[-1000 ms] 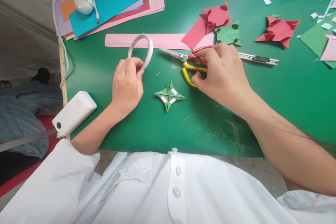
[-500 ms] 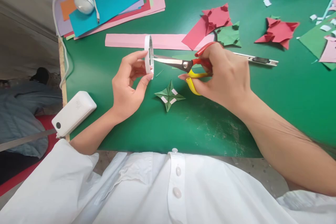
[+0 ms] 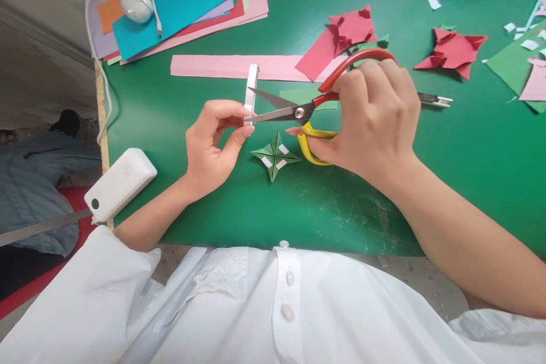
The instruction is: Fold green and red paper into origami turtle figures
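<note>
Between its thumb and fingers, my left hand (image 3: 215, 145) pinches the lower end of a narrow white roll (image 3: 251, 88), which looks like tape and stands on edge. My right hand (image 3: 375, 119) grips scissors (image 3: 305, 112) with a red and a yellow handle. Their blades are spread, with the tips at the lower part of the roll, close to my left fingertips. Just below the scissors lies a green folded paper star (image 3: 275, 156) with white pieces on it. Behind the roll runs a long pink paper strip (image 3: 209, 66).
Coloured paper sheets (image 3: 187, 8) lie at the back left under a white mouse-shaped device (image 3: 136, 4) with a cable. A white power bank (image 3: 121, 185) is at the left edge. Red folded papers (image 3: 456, 51) and a cutter (image 3: 435, 100) lie to the right.
The scissors have opened, and their tips have moved lower on the roll. The roll has turned more edge-on and shifted slightly right. My right hand has spread and now covers more of the cutter.
</note>
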The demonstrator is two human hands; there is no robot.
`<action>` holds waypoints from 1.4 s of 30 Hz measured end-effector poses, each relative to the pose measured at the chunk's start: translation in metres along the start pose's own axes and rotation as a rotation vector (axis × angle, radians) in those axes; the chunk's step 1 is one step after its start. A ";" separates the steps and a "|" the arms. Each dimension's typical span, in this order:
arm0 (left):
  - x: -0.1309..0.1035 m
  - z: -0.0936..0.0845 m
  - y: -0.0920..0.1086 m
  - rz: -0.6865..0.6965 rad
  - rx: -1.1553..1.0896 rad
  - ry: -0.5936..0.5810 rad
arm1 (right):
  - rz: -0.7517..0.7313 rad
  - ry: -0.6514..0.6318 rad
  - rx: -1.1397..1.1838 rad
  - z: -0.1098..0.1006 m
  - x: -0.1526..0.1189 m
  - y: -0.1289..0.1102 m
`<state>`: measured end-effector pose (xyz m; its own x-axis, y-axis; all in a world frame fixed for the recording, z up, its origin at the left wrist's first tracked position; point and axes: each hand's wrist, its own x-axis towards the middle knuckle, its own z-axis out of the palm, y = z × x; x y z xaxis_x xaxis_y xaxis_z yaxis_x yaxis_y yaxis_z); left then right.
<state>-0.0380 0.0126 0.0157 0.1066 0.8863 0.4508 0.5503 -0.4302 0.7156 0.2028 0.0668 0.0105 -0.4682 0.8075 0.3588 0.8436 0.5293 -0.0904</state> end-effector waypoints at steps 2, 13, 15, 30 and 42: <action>-0.001 0.001 -0.001 0.029 -0.024 -0.005 | -0.019 0.023 -0.039 0.000 -0.001 0.001; 0.001 0.003 0.001 0.098 -0.135 0.068 | -0.062 0.217 -0.203 -0.002 -0.002 -0.006; 0.000 0.003 0.000 0.101 -0.079 0.059 | -0.048 0.247 -0.200 -0.002 -0.002 -0.008; 0.003 0.000 -0.005 0.138 -0.003 0.090 | -0.098 0.434 -0.198 -0.008 -0.002 -0.011; 0.014 -0.008 0.000 0.373 0.394 0.117 | 0.103 0.083 -0.096 -0.017 0.004 -0.020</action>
<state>-0.0429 0.0236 0.0263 0.2733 0.6512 0.7080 0.7636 -0.5945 0.2520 0.1882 0.0545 0.0292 -0.3580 0.8300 0.4277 0.9091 0.4143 -0.0432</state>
